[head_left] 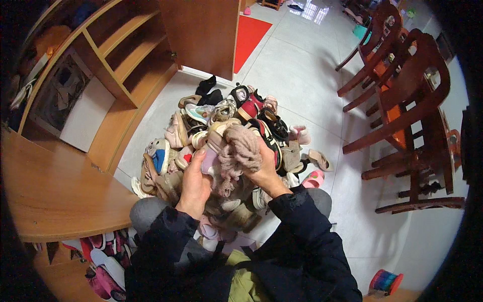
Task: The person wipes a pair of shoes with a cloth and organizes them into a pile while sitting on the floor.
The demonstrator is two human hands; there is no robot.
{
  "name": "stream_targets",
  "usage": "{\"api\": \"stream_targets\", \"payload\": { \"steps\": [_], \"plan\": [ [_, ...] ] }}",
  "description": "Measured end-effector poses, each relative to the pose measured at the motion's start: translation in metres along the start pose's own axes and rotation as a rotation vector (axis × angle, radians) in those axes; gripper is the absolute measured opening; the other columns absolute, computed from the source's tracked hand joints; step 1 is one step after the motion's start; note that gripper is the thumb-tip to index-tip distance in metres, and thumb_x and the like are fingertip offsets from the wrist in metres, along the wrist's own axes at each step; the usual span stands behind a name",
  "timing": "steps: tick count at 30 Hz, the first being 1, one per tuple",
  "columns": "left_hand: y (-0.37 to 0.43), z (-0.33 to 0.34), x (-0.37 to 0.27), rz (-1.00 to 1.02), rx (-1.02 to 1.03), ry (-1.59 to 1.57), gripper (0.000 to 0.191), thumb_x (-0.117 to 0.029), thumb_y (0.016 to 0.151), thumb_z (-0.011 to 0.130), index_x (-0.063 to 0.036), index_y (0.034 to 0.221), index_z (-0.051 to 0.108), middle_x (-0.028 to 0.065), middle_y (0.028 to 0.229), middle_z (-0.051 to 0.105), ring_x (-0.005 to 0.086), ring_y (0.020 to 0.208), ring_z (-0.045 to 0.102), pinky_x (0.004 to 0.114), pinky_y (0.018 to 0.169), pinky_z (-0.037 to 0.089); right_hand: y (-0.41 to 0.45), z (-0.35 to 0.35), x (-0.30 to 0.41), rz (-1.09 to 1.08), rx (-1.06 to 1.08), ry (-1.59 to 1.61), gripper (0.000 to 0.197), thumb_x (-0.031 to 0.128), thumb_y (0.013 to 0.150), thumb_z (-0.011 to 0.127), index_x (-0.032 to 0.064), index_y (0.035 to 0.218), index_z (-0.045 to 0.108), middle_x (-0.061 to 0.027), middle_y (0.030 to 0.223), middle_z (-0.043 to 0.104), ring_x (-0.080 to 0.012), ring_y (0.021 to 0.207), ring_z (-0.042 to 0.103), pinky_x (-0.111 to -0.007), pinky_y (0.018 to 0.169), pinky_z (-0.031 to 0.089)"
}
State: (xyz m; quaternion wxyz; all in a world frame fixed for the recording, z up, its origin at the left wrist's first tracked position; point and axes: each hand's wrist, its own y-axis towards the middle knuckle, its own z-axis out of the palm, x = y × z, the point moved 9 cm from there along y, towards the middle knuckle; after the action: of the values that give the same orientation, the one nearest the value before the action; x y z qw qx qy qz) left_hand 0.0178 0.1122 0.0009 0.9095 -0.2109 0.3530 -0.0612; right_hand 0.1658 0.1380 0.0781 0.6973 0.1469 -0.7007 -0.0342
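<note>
My left hand (194,186) grips a shoe (210,161) with lavender and pale parts, its thumb lying along the near side. Close against that shoe, my right hand (267,166) is closed around a plush, pinkish-beige footwear item (243,147); its exact kind is hard to tell. Both are held above a heap of mixed shoes on the floor. Around my hands lie a pale pink sneaker (176,130), a blue-and-white shoe (161,158), a black-and-red sneaker (269,137) and a tan suede boot (243,217). Soles and toes deep in the heap are hidden.
At the left stands a wooden cabinet (124,49) with its doors open. More shoes (107,264) lie below its near door (68,192). Wooden chairs (411,94) line the right side. A pink clog (313,179) and a spool (385,282) rest on the tiled floor.
</note>
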Motion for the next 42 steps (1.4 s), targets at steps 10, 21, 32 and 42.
{"api": "stream_targets", "payload": {
  "steps": [10, 21, 32, 42],
  "plan": [
    [-0.034, 0.041, -0.021, 0.9, 0.077, 1.322, 0.024, -0.01, 0.074, 0.06, 0.0015, 0.095, 0.06, 0.019, 0.094, 0.06, 0.0337, 0.082, 0.058, 0.038, 0.067, 0.044, -0.001, -0.002, -0.016, -0.017, -0.065, 0.071, 0.063, 0.005, 0.068, 0.067, -0.0007, 0.125, 0.04, -0.0119, 0.119, 0.052, -0.019, 0.111, 0.05, -0.03, 0.095, 0.038],
    [-0.007, 0.027, 0.006, -0.084, 0.126, -0.221, 0.043, -0.032, 0.087, 0.053, -0.0042, 0.119, 0.048, 0.0086, 0.115, 0.055, 0.0238, 0.106, 0.051, 0.039, 0.094, 0.038, 0.0, -0.013, -0.038, 0.14, -0.103, 0.059, 0.041, 0.007, 0.069, 0.069, 0.0023, 0.106, 0.051, -0.0086, 0.098, 0.056, -0.0183, 0.087, 0.055, -0.029, 0.076, 0.044],
    [0.006, 0.003, -0.036, 0.289, 0.054, 0.192, 0.037, -0.014, 0.088, 0.054, 0.0005, 0.121, 0.046, 0.0081, 0.115, 0.054, 0.0181, 0.104, 0.052, 0.033, 0.09, 0.041, -0.004, -0.011, -0.025, 0.039, -0.152, 0.205, 0.061, 0.006, 0.068, 0.07, 0.0017, 0.123, 0.042, -0.0108, 0.117, 0.053, -0.018, 0.106, 0.053, -0.031, 0.093, 0.041],
    [0.006, -0.001, 0.001, 0.145, 0.109, 0.529, 0.052, -0.039, 0.088, 0.053, 0.0054, 0.116, 0.051, 0.0075, 0.112, 0.056, 0.0146, 0.098, 0.051, 0.027, 0.087, 0.038, -0.013, -0.002, -0.045, 0.094, -0.083, 0.076, 0.052, -0.005, 0.07, 0.062, 0.0005, 0.119, 0.044, -0.0089, 0.111, 0.057, -0.0157, 0.101, 0.056, -0.027, 0.088, 0.043]
  ]
}}
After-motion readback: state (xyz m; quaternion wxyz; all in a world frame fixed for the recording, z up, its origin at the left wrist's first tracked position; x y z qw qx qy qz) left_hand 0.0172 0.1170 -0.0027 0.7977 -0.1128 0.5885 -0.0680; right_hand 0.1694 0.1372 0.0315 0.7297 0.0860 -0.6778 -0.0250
